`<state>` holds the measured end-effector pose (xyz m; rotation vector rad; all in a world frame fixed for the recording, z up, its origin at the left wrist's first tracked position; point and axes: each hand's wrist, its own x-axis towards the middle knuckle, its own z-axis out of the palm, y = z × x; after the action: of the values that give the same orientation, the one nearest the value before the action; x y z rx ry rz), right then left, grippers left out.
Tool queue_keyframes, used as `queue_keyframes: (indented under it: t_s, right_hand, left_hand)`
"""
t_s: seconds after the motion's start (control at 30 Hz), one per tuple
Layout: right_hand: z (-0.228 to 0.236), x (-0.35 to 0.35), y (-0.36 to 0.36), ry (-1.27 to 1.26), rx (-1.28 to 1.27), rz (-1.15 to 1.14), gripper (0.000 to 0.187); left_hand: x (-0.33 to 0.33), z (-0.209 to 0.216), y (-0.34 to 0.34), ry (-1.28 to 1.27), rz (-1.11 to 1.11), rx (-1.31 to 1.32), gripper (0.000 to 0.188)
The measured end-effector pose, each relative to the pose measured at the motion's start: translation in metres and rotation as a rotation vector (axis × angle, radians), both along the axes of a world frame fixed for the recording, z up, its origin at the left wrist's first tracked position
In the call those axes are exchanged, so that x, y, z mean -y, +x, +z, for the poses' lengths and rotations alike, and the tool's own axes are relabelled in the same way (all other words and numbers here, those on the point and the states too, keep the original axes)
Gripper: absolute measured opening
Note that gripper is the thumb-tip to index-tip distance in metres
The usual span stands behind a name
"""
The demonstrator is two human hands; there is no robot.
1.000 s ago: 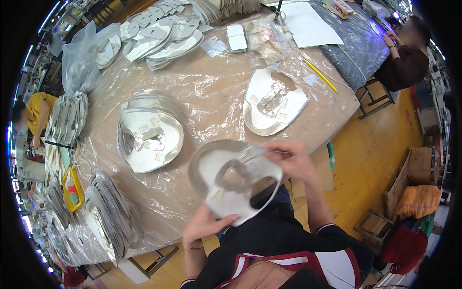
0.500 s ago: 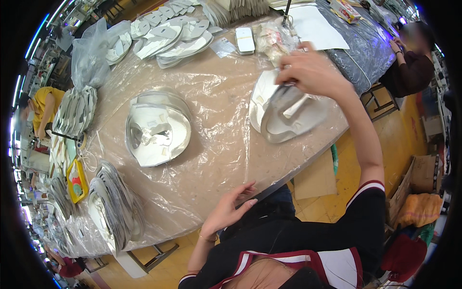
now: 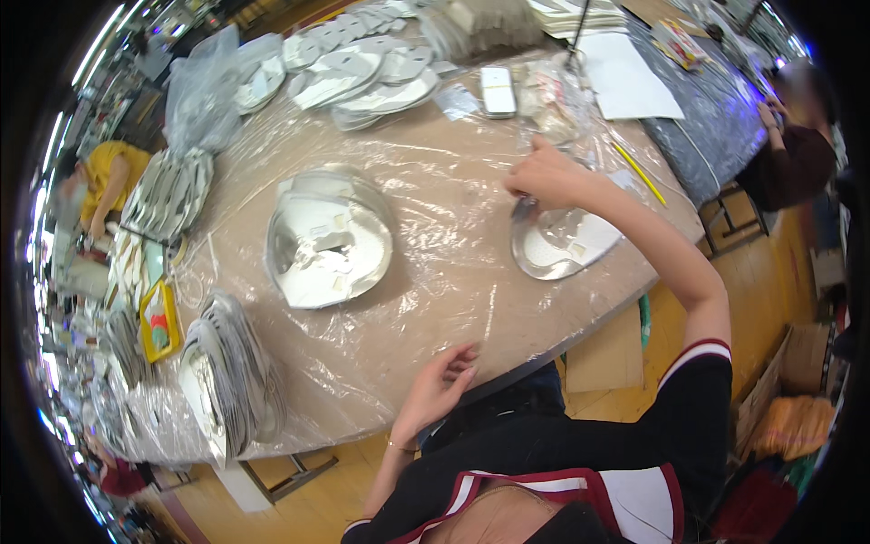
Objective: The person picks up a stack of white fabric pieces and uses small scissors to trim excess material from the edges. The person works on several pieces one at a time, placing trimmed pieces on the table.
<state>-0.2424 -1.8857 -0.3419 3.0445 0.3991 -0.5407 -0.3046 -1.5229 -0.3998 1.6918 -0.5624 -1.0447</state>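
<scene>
Your right hand (image 3: 551, 179) is over the far end of the pale, curved cut piece (image 3: 583, 238) at the right of the surface (image 3: 444, 263), near the yellow pencil (image 3: 640, 174). Its fingers are bent downward, with something dark beneath them; you cannot tell from this view whether they grip that, pinch the piece or merely rest there. Your left hand (image 3: 438, 390) holds nothing, its fingers loosely curled near the surface's close edge.

The piece lies flat, its rounded, shiny rim toward you, well apart from the stack of similar pieces (image 3: 333, 258) left of it. It looks thin and light, probably bendy rather than stiff, so it may flop if you lift it from one end. The glossy rim could feel slippery, and the clear film beneath probably lets it slide. The broad outer band seems the safest hold, with thumb above and fingers below; narrow strips beside a cut-out would likely stretch or crease more readily.
</scene>
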Motion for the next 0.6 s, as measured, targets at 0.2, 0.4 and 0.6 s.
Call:
queue_keyframes:
  t_s: [0.2,0.4,0.6]
  right_hand:
    - [0.071,-0.002,-0.073,0.167,0.524,-0.164,0.021]
    - [0.064,0.018,-0.164,0.882,1.019,-1.104,0.014]
    - [-0.043,-0.029,-0.201,0.663,0.851,-1.552,0.028]
  left_hand:
    - [-0.002,0.002,0.006,-0.035,-0.020,-0.020,0.041]
    - [-0.001,-0.003,0.016,-0.047,-0.027,-0.094,0.043]
    - [0.001,-0.006,0.026,-0.093,0.012,-0.058,0.039]
